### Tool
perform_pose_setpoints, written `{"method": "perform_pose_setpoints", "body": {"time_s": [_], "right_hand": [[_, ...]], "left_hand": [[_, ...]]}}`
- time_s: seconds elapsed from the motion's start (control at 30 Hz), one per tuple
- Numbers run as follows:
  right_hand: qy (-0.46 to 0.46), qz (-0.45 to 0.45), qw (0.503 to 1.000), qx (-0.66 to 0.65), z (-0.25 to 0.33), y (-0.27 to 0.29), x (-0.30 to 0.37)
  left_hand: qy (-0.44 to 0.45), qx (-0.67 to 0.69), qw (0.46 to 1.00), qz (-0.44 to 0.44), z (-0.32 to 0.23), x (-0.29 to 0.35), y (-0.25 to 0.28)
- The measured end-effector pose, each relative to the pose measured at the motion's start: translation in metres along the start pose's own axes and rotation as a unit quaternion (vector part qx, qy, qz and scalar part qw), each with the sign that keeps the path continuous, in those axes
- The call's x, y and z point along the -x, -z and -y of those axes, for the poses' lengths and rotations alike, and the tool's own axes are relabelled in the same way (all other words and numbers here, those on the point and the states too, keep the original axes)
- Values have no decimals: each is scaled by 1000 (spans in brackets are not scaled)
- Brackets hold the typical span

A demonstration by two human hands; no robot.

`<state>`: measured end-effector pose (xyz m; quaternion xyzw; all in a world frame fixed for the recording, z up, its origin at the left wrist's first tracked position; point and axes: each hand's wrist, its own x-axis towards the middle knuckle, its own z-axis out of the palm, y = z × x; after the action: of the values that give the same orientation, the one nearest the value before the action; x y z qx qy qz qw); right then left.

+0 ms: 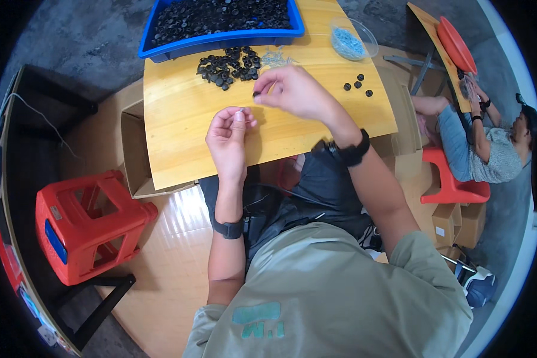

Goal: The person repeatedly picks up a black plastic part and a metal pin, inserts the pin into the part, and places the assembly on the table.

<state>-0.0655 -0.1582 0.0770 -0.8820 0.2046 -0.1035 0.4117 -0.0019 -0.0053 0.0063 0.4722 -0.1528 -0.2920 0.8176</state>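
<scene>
Above the near part of the yellow table [191, 143], my left hand [228, 140] is closed in a pinch, thumb against forefinger. Something tiny and pale may be at its fingertips, too small to name. To its upper right, my right hand [298, 92] pinches a small black round part [257, 94]. The two hands are close but apart. Beyond them lies a loose pile of black round parts [224, 68]. Beside that pile is a small heap of thin pale-blue pieces [274, 58]. Several black round parts [357, 85] sit apart on the right.
A blue tray [221, 45] full of black parts stands at the far edge. A clear bowl [370, 48] holds light-blue pieces. Red stools [77, 232] and cardboard boxes [134, 149] flank the table. Another person [489, 143] sits at a table on the right.
</scene>
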Motion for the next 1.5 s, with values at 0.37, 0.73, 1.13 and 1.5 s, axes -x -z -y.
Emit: {"method": "perform_pose_setpoints", "body": {"time_s": [0.37, 0.73, 1.13, 1.5], "right_hand": [[107, -67, 992, -30, 26, -15, 52], [85, -41, 974, -204, 24, -6, 58], [98, -44, 974, -199, 28, -9, 62], [35, -34, 899, -436, 20, -12, 66]], "left_hand": [[84, 100, 991, 41, -26, 21, -14], [36, 72, 996, 45, -31, 26, -18], [26, 22, 998, 43, -38, 30, -19], [47, 86, 993, 65, -42, 30, -18]]}}
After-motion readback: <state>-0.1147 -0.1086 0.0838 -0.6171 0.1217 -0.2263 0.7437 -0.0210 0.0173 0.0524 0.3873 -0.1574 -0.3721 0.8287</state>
